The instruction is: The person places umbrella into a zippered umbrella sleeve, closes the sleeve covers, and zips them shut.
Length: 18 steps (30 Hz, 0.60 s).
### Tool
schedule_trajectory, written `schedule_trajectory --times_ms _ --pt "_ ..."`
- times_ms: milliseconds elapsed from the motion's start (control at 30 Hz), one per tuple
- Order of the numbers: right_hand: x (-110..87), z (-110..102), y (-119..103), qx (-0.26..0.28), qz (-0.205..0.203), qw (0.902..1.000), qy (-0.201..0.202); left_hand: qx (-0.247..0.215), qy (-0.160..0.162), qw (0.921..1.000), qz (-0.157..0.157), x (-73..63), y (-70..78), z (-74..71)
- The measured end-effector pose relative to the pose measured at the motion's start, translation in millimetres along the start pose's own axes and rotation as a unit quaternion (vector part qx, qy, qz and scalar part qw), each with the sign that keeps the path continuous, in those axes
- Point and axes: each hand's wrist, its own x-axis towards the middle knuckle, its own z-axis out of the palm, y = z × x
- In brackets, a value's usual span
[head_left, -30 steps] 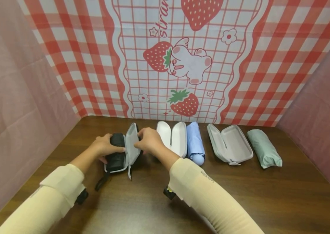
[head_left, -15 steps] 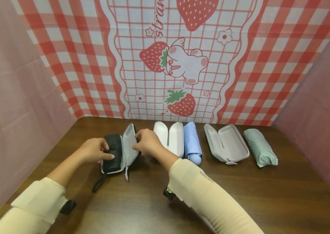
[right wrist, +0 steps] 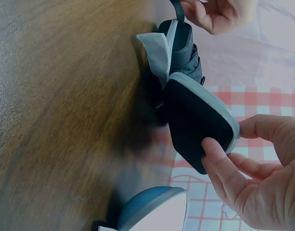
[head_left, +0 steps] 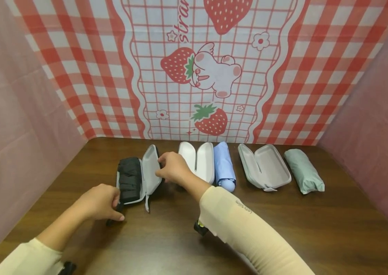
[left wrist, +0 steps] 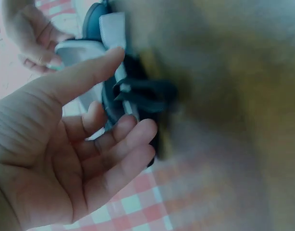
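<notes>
A black folded umbrella [head_left: 130,179] lies in one half of an open zip case [head_left: 150,173], black outside and light grey inside. My right hand [head_left: 173,168] pinches the raised lid at its far edge, with the thumb inside and fingers on the black outer face [right wrist: 195,125]. At the case's near left corner, my left hand [head_left: 99,202] hovers by the umbrella's wrist strap [head_left: 115,214]. Its thumb and loosely bent fingers are apart in the left wrist view, the black strap loop [left wrist: 145,94] just past the fingertips. Whether they touch the strap I cannot tell.
Right of my right hand lie an open white-lined case [head_left: 207,162], a blue folded umbrella [head_left: 224,164], an open grey case [head_left: 273,166] and a sage-green folded umbrella [head_left: 304,172]. A checked strawberry cloth [head_left: 211,76] rises behind the wooden table [head_left: 159,240].
My left hand has let go of the black umbrella and moved down and left toward its strap. My right hand keeps hold of the lid. The head view has shifted slightly.
</notes>
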Motion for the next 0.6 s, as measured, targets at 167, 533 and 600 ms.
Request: schedule_trajectory --times_ms 167,533,600 --pt "-0.2 -1 0 0.0 -0.003 1.0 0.0 0.005 0.023 0.9997 0.005 -1.9 -1.0 10.9" --pt "-0.9 -1 0 -0.011 -0.006 0.9999 -0.004 -0.082 0.049 0.9949 0.033 0.2 -0.6 7.1" --pt "-0.8 -1 0 -0.011 -0.006 0.9999 -0.004 -0.095 0.047 0.9938 0.032 1.9 1.3 3.4"
